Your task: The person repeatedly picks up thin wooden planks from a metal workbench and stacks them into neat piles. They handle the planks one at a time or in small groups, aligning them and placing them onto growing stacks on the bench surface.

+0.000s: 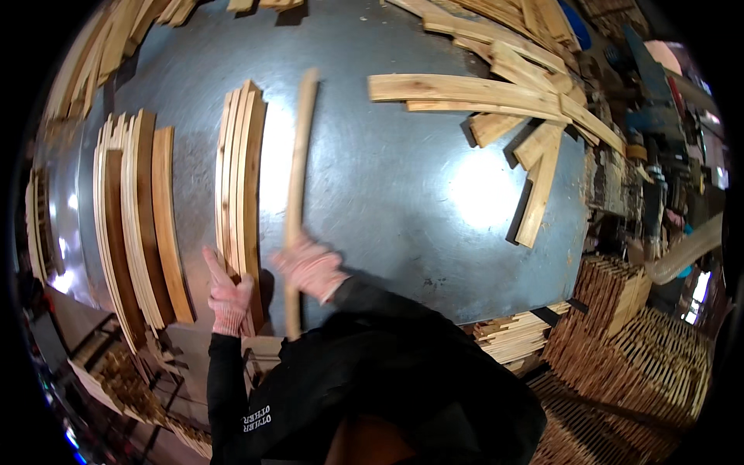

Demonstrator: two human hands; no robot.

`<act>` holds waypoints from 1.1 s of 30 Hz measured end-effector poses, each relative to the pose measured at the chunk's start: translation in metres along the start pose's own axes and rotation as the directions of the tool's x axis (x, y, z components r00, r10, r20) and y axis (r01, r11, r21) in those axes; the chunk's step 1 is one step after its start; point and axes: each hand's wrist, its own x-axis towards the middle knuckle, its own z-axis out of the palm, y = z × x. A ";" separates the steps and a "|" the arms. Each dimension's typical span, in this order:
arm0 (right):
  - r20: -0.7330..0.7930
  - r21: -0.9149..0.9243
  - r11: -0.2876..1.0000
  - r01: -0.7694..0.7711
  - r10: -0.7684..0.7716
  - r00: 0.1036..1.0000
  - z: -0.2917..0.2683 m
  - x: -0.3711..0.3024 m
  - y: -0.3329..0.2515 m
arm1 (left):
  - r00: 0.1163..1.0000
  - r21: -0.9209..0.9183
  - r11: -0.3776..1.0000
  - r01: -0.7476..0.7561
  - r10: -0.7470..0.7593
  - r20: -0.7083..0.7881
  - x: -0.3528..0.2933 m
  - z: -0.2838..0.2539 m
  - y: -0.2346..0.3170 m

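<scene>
My left hand (230, 301), in a pink-and-white knit glove, lies against the near end of a row of wooden boards (237, 178) standing close together on the metal tabletop (372, 209). Its index finger is stretched along the row's left side, and the thumb is apart, over the boards. To the right of that row, my right hand (311, 268), gloved alike and smeared by motion, is closed around the near part of a single long wooden board (300, 155). That board points away from me, narrow edge up, with a gap between it and the row.
Further left stand more rows of boards (139, 217) and a lone board (171, 225). A loose, crossed pile of boards (496, 97) covers the far right. More boards (97, 58) lie at the far left. Below the table's right edge are stacked slats (620, 341); machinery (651, 139) stands beyond.
</scene>
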 end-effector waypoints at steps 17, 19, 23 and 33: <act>0.485 -0.812 0.254 0.525 -0.207 0.850 -0.317 0.154 0.099 | 0.652 0.309 0.597 -0.741 0.749 0.118 0.014 0.052 0.165; 0.624 -0.661 0.272 0.699 -0.318 0.714 -0.289 0.098 0.104 | 0.508 0.388 0.386 -0.837 0.810 0.292 0.018 0.108 0.216; 0.416 -0.773 0.081 0.629 -0.683 0.600 -0.265 0.037 0.067 | 0.810 0.119 0.925 -0.362 0.248 0.532 0.002 0.217 0.205; -0.431 0.797 0.591 0.124 0.412 0.803 -0.222 0.011 0.177 | 0.529 -0.483 0.758 0.438 0.216 0.820 0.006 0.171 0.144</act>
